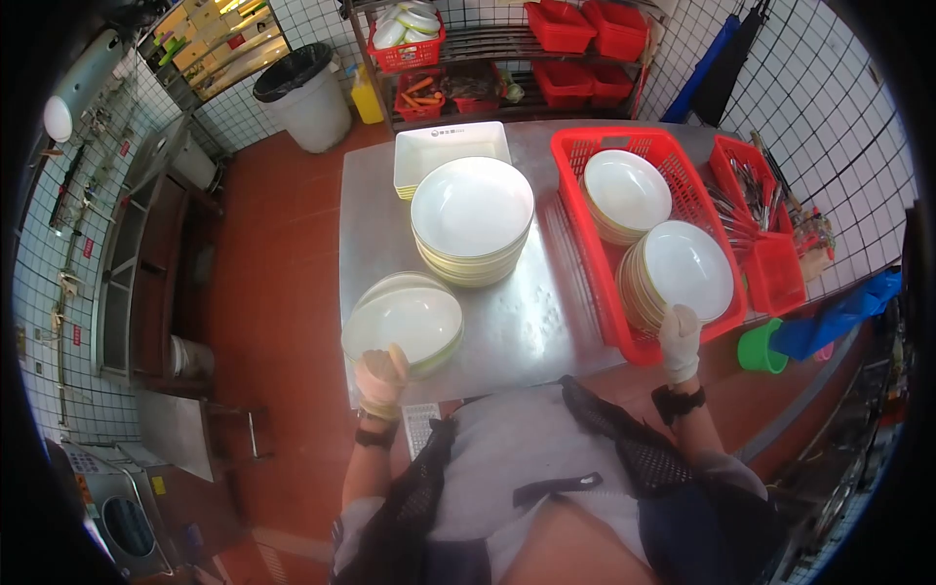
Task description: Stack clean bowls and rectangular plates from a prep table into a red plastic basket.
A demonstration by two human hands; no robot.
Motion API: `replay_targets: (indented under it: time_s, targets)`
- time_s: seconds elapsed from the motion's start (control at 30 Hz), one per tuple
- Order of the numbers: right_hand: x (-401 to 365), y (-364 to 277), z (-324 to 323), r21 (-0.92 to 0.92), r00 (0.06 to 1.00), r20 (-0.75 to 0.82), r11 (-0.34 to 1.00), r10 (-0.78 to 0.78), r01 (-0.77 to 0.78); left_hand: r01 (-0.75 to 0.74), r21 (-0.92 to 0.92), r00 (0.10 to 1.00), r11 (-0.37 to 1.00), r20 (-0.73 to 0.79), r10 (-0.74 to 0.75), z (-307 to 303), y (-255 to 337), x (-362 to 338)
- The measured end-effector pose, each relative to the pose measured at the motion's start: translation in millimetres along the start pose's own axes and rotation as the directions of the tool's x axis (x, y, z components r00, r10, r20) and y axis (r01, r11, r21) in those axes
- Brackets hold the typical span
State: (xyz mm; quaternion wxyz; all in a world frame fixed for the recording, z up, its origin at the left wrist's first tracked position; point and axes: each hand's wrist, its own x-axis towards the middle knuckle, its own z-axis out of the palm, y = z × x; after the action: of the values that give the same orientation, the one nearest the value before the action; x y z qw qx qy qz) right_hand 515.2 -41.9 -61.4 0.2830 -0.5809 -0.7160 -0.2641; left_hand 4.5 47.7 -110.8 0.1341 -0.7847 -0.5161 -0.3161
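Observation:
My left hand [380,378], in a pale glove, is closed on the near rim of a white shallow bowl [405,322] at the table's front left corner. At least one more bowl lies under that one. My right hand [680,343], also gloved, pinches the near rim of the top white bowl [688,271] on a tilted stack inside a red plastic basket [624,336]. A second stack of bowls [627,190] sits farther back in this basket. Between my hands and farther off, a tall stack of white bowls [472,210] stands upright on the table.
The steel table [526,341] also carries white rectangular trays [451,146] at the back. Right of the basket are red containers of cutlery [751,185]. Behind stands a rack [497,41] with red baskets. A bin [307,102] and a green bucket [760,346] stand on the floor.

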Motion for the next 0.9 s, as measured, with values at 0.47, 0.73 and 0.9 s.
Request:
replay_targets:
  time_s: [0.47,0.73,0.9]
  targets:
    - [25.1,-9.5,-22.5,0.416,0.936,0.311,0.863,0.161,-0.287,0.006,-0.275,0.988,0.962,-0.144,-0.047,-69.6,36.4,42.6]
    - [105.0,-60.6,-28.9,0.786,0.937,0.342,0.569,-0.075,-0.242,0.198,-0.732,0.957,0.652,0.000,-0.290,-112.1,100.6,85.4]
    - [106.1,-74.6,-46.0,0.824,0.981,0.168,0.533,0.095,-0.193,0.135,-0.828,0.956,0.544,-0.036,-0.291,-105.7,142.3,119.9]
